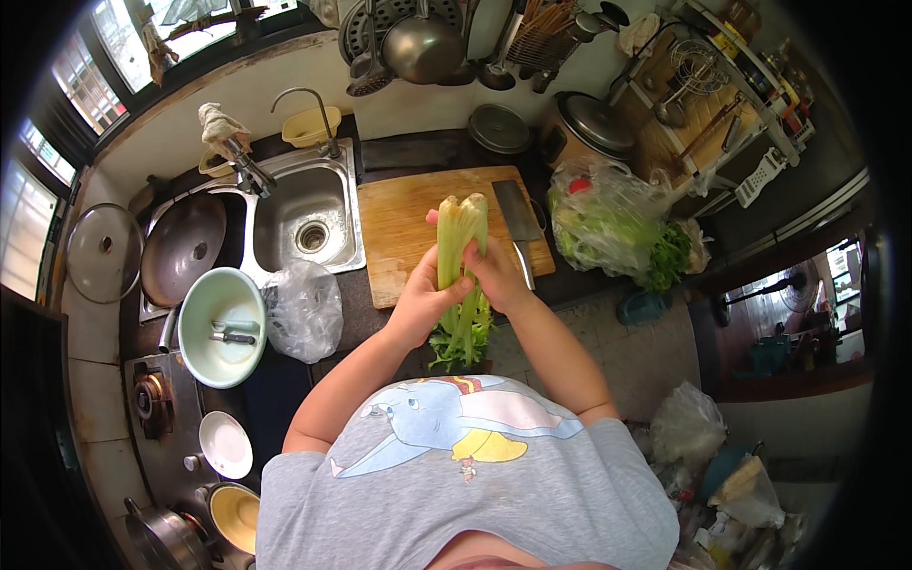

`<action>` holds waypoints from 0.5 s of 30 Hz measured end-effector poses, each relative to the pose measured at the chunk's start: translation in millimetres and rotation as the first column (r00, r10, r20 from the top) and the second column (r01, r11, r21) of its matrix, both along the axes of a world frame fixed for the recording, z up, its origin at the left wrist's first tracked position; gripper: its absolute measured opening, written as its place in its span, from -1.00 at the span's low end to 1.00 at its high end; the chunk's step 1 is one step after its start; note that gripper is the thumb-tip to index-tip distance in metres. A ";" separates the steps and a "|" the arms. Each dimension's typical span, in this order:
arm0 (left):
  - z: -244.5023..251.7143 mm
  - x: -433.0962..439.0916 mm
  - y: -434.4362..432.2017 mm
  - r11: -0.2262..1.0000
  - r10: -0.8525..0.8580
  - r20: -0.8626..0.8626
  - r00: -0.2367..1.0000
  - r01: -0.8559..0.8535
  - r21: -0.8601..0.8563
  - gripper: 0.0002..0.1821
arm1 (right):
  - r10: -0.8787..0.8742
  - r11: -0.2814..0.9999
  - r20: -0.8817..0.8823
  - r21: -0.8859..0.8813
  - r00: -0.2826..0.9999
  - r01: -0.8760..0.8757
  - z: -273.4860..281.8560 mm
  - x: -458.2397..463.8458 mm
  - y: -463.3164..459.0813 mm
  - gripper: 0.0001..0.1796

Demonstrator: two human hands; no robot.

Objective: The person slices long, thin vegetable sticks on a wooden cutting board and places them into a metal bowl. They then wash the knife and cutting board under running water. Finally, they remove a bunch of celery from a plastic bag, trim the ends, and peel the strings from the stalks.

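Note:
Both my hands hold a bunch of celery [459, 285] above the near edge of a wooden cutting board [406, 221]. Its cut base points towards the wall, and the leaves hang near my shirt. My left hand [426, 288] wraps the stalks from the left, its thumb across the front. From the right, my right hand [497, 274] grips them, with the thumb on a stalk. A cleaver [516, 210] lies flat along the right side of the board, its handle towards me.
Left of the board are a steel sink [306, 206], a crumpled plastic bag [305, 310] and a pale green basin [221, 299] holding a peeler-like tool with a dark handle. A plastic bag of green vegetables [605, 221] rests on the right. Pans and ladles [424, 50] hang above the counter.

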State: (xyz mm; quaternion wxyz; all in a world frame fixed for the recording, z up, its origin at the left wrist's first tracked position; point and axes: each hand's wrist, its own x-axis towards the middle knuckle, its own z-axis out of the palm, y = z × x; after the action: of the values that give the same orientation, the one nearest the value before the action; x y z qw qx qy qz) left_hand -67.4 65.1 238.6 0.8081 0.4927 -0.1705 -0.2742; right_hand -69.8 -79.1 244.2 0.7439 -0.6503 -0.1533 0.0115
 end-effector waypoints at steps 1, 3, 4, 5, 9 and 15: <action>-0.3 -0.8 0.5 1.000 0.008 0.000 1.000 -0.008 0.008 -0.54 | -0.028 0.999 0.052 -0.036 0.998 0.030 -0.9 1.3 3.7 -0.21; -3.0 -2.3 2.8 0.999 -0.017 -0.002 1.000 0.017 0.035 -0.58 | -0.142 0.979 0.203 -0.112 0.969 0.167 -1.8 3.6 12.6 -0.32; -5.0 -2.6 4.0 0.998 -0.030 -0.004 1.000 0.030 0.048 -0.60 | -0.198 0.962 0.276 -0.131 0.940 0.241 -1.4 3.1 15.5 -0.38; -7.4 -2.8 5.6 0.993 -0.057 0.053 0.997 0.051 0.109 -0.63 | -0.228 0.926 0.353 -0.209 0.907 0.315 -0.6 1.8 17.4 -0.42; -19.8 -0.2 13.1 0.962 -0.185 0.236 0.954 0.127 0.241 -0.72 | -0.117 0.934 0.251 -0.302 0.961 0.193 5.3 -7.6 17.1 -0.59; -44.7 -2.1 29.2 0.953 -0.257 0.159 0.953 0.223 0.205 -0.62 | 0.197 0.974 -0.134 -0.088 0.971 -0.210 3.3 -6.8 22.9 -0.73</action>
State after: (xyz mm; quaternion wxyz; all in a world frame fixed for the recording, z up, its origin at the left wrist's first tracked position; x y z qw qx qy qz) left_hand -69.5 94.3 193.9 0.7002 0.5641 -0.2769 -0.3389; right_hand -76.5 -56.2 247.5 0.7128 -0.6663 -0.1718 0.1359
